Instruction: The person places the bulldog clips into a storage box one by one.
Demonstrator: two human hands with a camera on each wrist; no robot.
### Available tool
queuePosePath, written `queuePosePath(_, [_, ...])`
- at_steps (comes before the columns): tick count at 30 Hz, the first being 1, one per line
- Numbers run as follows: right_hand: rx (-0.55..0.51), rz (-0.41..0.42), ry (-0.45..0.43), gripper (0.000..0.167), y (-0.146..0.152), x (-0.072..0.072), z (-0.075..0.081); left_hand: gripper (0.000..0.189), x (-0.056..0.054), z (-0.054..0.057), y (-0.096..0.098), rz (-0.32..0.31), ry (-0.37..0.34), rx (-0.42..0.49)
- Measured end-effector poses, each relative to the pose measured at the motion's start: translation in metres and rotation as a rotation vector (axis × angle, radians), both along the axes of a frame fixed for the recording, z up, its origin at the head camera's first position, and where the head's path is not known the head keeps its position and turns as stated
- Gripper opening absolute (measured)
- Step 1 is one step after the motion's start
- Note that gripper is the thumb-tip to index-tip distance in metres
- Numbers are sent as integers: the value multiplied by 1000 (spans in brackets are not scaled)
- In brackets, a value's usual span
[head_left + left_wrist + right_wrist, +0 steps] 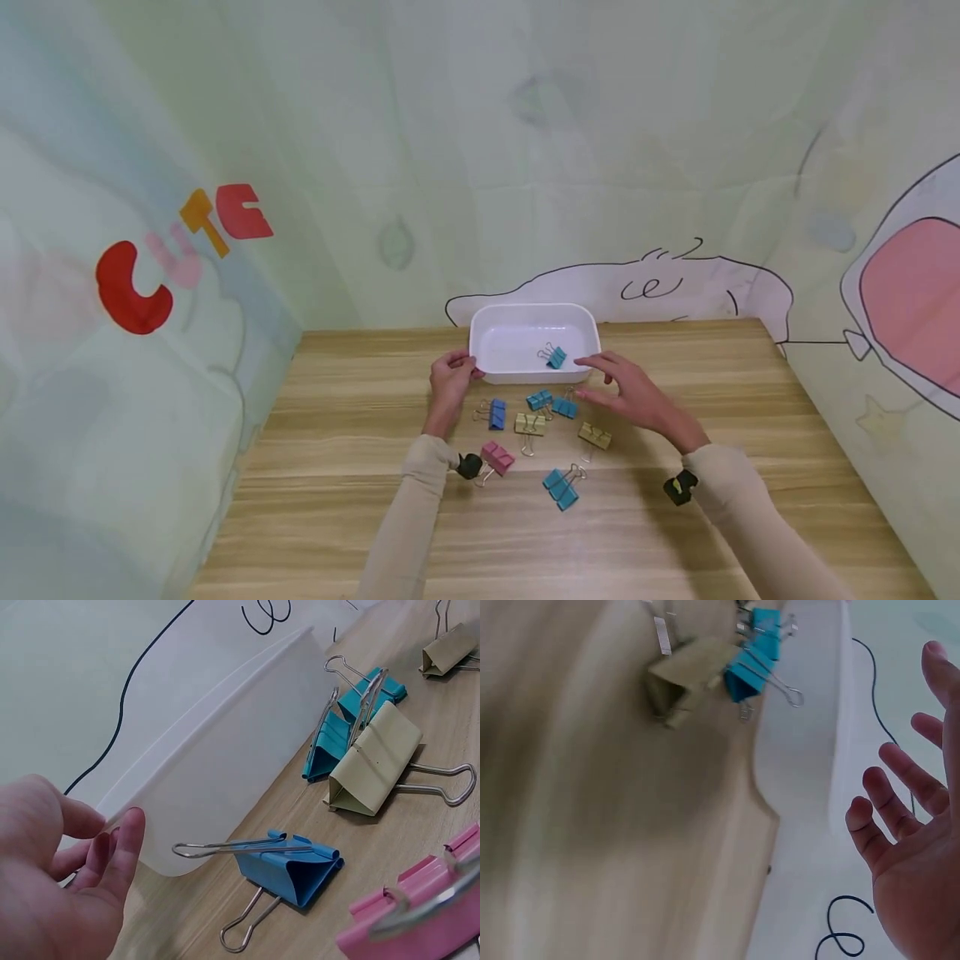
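A white plastic tray [536, 378] stands at the back of the table, with one teal binder clip [556, 358] lying inside it. My left hand [451, 385] pinches the tray's left rim between thumb and fingers, as the left wrist view shows too. Over the tray's front right corner, my right hand [630, 392] is spread with its fingers apart and holds nothing. Just below that hand lie two more teal binder clips, one nearer the middle [539, 400] and one closer to the fingers [565, 408]. A khaki binder clip [595, 435] sits close to the right hand.
Between the forearms lie a blue binder clip [289, 870], a pale yellow binder clip [375, 761], a pink binder clip [497, 457] and a larger teal binder clip [561, 490]. Behind the tray, a printed cloth backdrop [360, 267] meets the wooden table [337, 467].
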State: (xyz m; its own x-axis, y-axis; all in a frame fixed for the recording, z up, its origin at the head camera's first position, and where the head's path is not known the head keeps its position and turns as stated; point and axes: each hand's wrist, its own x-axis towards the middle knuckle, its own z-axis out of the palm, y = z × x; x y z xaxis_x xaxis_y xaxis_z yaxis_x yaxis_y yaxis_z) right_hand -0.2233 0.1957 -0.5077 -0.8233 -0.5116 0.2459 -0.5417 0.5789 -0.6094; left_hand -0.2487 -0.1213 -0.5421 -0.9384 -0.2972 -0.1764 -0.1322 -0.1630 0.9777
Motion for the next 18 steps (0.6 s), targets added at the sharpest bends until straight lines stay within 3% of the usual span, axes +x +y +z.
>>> queuePosePath(5, [43,9,-48,57,9,23,-23,28,0,2,1,0,-1,7])
queuePosePath(11, [76,17,-18,59,20,40,-54,30,0,2,1,-1,1,15])
queuePosePath(18, [106,23,64,42,24,49,-74,29,-1,2,2,0,9,21])
